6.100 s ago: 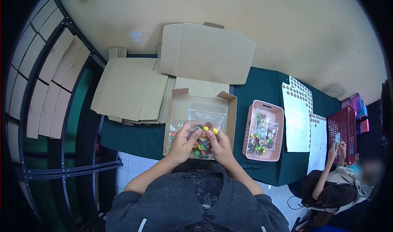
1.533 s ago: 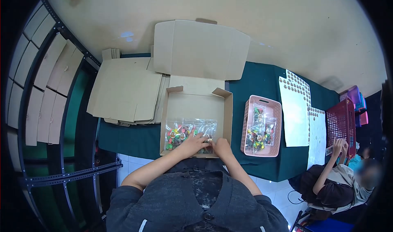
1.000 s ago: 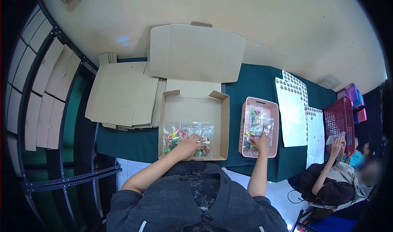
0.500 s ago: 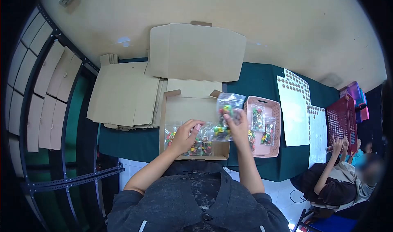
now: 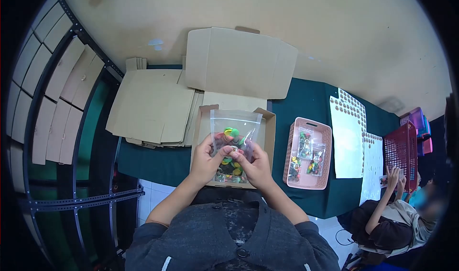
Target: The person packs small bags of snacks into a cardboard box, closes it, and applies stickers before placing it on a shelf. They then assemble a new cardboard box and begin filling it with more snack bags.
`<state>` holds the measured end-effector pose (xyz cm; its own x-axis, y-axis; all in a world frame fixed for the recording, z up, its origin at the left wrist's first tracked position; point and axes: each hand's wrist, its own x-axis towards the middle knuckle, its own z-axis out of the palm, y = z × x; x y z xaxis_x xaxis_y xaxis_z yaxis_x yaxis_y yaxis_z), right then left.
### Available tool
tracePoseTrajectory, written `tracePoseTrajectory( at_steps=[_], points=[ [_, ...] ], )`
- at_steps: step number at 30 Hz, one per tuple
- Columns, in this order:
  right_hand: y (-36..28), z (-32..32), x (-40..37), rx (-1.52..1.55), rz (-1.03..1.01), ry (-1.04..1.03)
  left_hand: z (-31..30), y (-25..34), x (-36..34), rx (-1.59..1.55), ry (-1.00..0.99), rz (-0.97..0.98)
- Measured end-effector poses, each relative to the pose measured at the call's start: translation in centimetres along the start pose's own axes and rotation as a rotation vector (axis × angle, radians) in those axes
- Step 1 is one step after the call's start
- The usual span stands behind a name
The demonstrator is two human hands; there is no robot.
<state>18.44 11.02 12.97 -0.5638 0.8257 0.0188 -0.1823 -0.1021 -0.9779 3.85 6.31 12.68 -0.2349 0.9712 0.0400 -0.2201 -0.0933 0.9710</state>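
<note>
A clear zip bag [image 5: 235, 122] with colourful small pieces is held upright between both hands over the open cardboard box [image 5: 270, 139]. My left hand [image 5: 208, 162] grips its left side, and my right hand [image 5: 256, 165] grips its right side, fingers behind the plastic. Both thumbs meet on the front of the bag, at a small round spot like a sticker. More bags of colourful pieces [image 5: 232, 178] lie in the box, mostly hidden behind the held bag and my hands.
A pink basket [image 5: 328, 151] with several filled bags stands right of the box. Stacked flat cardboard [image 5: 148, 106] lies left. Sticker sheets [image 5: 346, 142] spread across the green cloth. At far right are a red crate [image 5: 400, 144] and another person [image 5: 394, 218]. Shelving [image 5: 81, 103] stands left.
The bag has moved from the right, beside the basket, to the middle over the box. My left hand has joined my right hand on it. The view has shifted slightly.
</note>
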Motion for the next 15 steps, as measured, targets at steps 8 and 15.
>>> tracePoseTrajectory(
  at_steps=[8, 15],
  points=[
    [-0.4, -0.8, -0.6, 0.059, 0.048, -0.014, 0.2, -0.4, -0.4, 0.048, -0.051, 0.0],
    [0.9, -1.5, 0.2, 0.285, 0.163, 0.086, 1.0, -1.2, -0.9, 0.179, -0.103, 0.033]
  ],
)
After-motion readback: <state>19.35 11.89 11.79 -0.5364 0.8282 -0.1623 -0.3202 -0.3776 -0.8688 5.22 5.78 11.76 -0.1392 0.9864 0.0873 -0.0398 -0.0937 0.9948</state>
